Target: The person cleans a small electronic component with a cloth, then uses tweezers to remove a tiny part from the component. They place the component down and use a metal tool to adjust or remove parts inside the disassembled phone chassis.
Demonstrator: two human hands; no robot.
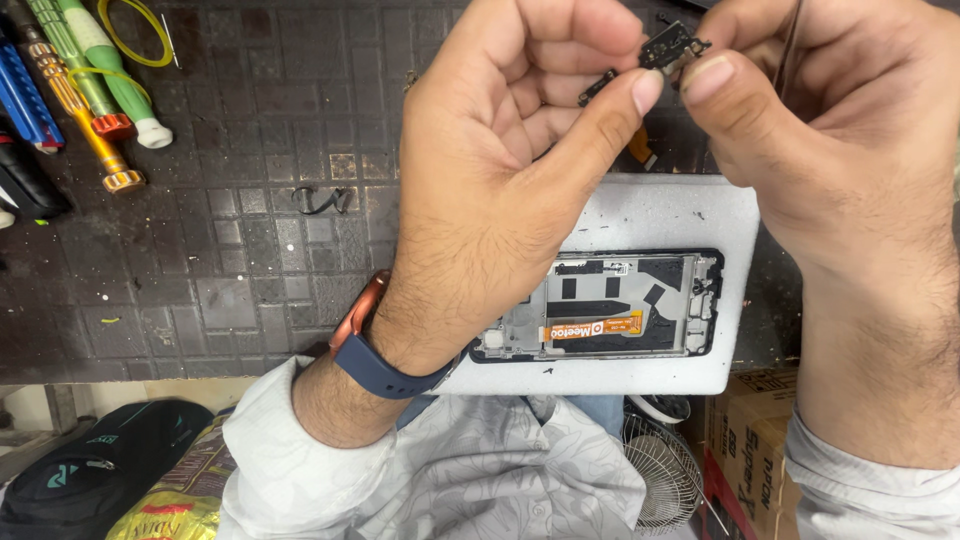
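Head view: my left hand (500, 170) and right hand (830, 130) pinch small black circuit part (672, 47) between thumbs and fingertips, above far edge of white pad (640, 215). Thin tool, maybe tweezers (790, 45), also in right hand. Opened phone frame (600, 305) lies on pad, near table's front edge. Screwdrivers (85, 85) at table's far left corner.
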